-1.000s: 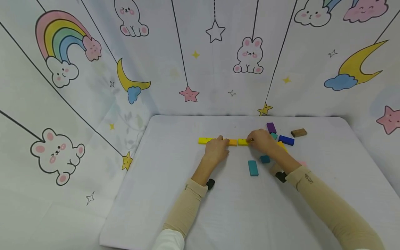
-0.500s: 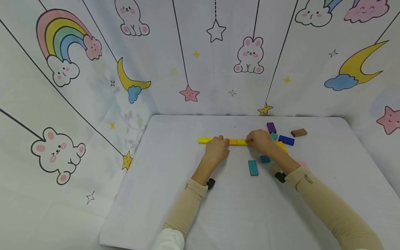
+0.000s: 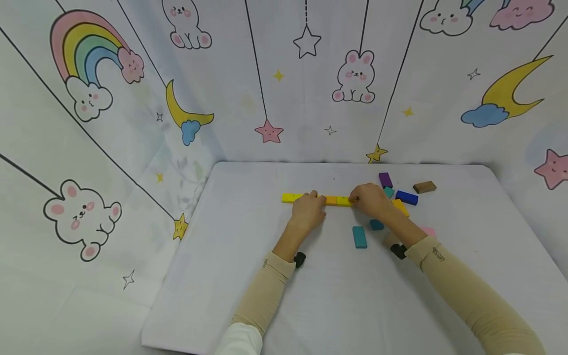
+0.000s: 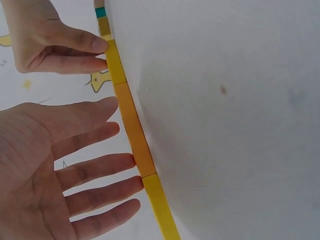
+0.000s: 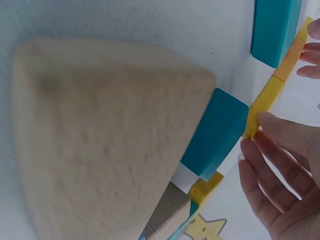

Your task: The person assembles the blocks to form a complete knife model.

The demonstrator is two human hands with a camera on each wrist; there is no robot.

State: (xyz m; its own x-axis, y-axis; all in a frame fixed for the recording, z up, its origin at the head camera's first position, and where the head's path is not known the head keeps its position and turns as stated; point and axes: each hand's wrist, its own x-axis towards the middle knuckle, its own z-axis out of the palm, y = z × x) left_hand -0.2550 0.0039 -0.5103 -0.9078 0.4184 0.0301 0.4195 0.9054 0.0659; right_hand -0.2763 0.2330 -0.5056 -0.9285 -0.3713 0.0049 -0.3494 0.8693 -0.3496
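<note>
Three blocks lie end to end in a straight row: a left yellow block [image 3: 291,198], an orange block [image 3: 331,200] and a right yellow block [image 3: 343,201]. My left hand [image 3: 307,211] rests over the row's middle. In the left wrist view its fairly straight fingers [image 4: 107,167] touch the orange block and its joint with the left yellow block. At the row's right end, my right hand [image 3: 372,201] pinches the right yellow block between thumb and fingers. The right wrist view shows that thumb [image 5: 285,130] on the block's near end. No gap shows between the blocks.
Right of the row lie a teal block [image 3: 360,237], a darker teal block [image 3: 376,225], a purple block [image 3: 385,180], a blue block [image 3: 407,197], a brown block [image 3: 424,187] and a pink block [image 3: 428,231]. A plain wooden block [image 5: 110,140] looms close to the right wrist camera.
The right yellow block has slid slightly left under my right hand, and the gap between it and the orange block has closed. My left hand has stayed in place.
</note>
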